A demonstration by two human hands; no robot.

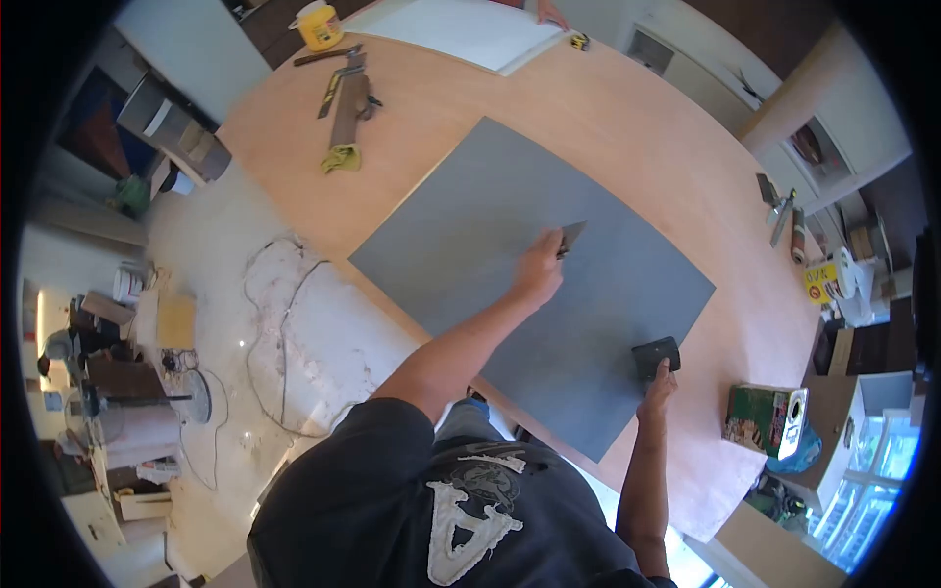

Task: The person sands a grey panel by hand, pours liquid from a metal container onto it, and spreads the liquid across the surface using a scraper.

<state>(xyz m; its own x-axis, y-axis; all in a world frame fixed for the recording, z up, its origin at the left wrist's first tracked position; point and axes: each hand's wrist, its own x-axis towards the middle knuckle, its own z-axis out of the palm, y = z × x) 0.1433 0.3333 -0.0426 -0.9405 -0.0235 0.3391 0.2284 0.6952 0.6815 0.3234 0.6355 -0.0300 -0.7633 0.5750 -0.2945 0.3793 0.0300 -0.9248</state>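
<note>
My left hand (539,269) is closed around the handle of a putty knife (574,233), its pointed-looking blade over the middle of a large grey sheet (490,186). Near the sheet's right side, my right hand (659,389) grips a dark flat rectangular piece (655,357), thumb on its near edge. The kind of piece cannot be made out. Beneath both hands the grey sheet lies flat on a wide light-brown board surface (627,127), reaching close to its near edge.
Far left on the surface lie a hammer (328,56), a hand saw (345,113) and a yellow tub (319,26). A white panel (461,34) is at the far edge, near another person's hand (554,15). A green can (765,419) stands right. Cables (284,323) cross the floor.
</note>
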